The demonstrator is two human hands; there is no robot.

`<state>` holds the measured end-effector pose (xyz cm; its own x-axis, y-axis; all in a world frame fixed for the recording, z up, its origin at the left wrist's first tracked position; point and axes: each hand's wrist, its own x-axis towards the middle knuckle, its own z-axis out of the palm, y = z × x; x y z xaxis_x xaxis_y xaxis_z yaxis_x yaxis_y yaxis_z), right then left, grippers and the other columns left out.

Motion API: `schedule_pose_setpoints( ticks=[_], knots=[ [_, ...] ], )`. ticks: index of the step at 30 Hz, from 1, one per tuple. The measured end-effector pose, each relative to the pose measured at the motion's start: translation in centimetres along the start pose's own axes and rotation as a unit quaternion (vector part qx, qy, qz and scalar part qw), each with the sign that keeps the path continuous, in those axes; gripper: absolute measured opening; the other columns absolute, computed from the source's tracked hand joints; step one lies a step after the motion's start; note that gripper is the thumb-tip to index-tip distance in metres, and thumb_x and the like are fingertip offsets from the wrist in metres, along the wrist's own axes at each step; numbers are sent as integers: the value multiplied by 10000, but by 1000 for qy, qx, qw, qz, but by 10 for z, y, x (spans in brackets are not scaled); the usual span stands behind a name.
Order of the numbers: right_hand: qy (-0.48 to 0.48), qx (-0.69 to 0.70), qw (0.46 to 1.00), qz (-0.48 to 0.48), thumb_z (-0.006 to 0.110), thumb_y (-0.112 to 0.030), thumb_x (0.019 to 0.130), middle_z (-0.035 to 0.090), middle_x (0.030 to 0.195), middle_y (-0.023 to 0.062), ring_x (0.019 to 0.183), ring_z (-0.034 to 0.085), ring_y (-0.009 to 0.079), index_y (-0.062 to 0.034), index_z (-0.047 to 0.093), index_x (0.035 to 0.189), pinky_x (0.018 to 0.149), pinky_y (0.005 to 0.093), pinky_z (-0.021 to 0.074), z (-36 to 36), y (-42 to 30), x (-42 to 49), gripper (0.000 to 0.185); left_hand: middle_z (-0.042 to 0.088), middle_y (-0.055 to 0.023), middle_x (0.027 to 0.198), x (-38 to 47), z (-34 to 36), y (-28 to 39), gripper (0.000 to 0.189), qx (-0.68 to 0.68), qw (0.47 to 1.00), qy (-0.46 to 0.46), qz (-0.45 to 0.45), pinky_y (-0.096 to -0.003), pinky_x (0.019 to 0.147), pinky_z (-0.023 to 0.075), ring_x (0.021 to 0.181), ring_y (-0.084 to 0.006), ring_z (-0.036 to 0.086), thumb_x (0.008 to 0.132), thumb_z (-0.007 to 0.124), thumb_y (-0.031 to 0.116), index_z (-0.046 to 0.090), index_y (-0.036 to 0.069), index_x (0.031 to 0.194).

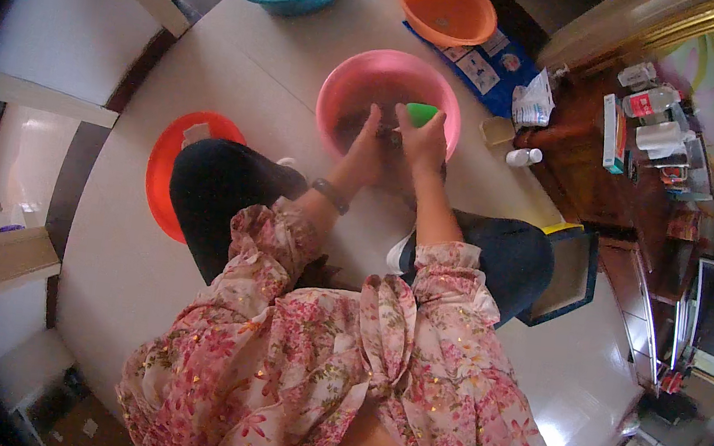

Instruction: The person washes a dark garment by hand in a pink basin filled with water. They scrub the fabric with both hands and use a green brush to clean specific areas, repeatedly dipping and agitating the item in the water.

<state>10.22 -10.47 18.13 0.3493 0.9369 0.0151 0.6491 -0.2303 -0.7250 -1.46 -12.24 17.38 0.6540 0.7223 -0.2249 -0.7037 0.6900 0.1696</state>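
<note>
A pink plastic basin (394, 62) stands on the floor in front of me, with dark contents that may be cloth in it. My right hand (422, 139) is shut on a bright green object (421, 114), perhaps a brush or scrubber, at the basin's right side. At the near side of the basin my left hand (365, 148) reaches in, its thumb raised; its fingers are hard to make out against the dark contents. A dark band circles my left wrist.
A teal basin (292, 7) with dark clothes and an orange basin (447, 9) on a blue mat stand beyond. A red basin (160, 181) is by my left knee. On the right are a white bottle (523, 157), a dark-rimmed bin (560, 279) and a wooden cabinet (576, 155).
</note>
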Motion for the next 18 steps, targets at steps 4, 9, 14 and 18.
schedule_pose_setpoints(
  ticks=[4, 9, 14, 18],
  knots=[
    [-21, 146, 987, 68, 732, -461, 751, 670, 948, 158, 831, 658, 270, 12, 549, 1076, 761, 379, 506, -8, 20, 16, 602, 612, -114, 1190, -6, 4, 9, 802, 16, 998, 62, 10, -466, 978, 429, 1071, -300, 577, 810, 484, 724, 526, 57, 1253],
    [-30, 500, 851, 155, 770, -191, 757, 655, 926, 79, 843, 658, 208, -65, 614, 1021, 732, 332, 533, -20, 34, 17, 332, 563, -126, 1262, -9, 10, 16, 812, 37, 997, 18, 61, -477, 1010, 409, 1142, -314, 537, 828, 469, 708, 479, 53, 1309],
    [-45, 666, 743, 53, 735, -110, 789, 657, 888, 99, 815, 670, 229, -58, 581, 1057, 719, 352, 563, -50, 20, 23, 313, 457, -150, 1359, -2, 7, 19, 685, -48, 983, 0, 179, -492, 1087, 310, 1259, -307, 419, 910, 420, 609, 412, 120, 1390],
    [48, 263, 959, -97, 655, -181, 865, 685, 915, 79, 832, 670, 260, -71, 592, 1132, 710, 382, 543, -53, -3, 13, 295, 471, -154, 1340, 2, -8, 23, 679, -48, 966, 42, 251, -478, 1090, 316, 1235, -302, 445, 905, 418, 623, 438, 122, 1363]
  ],
)
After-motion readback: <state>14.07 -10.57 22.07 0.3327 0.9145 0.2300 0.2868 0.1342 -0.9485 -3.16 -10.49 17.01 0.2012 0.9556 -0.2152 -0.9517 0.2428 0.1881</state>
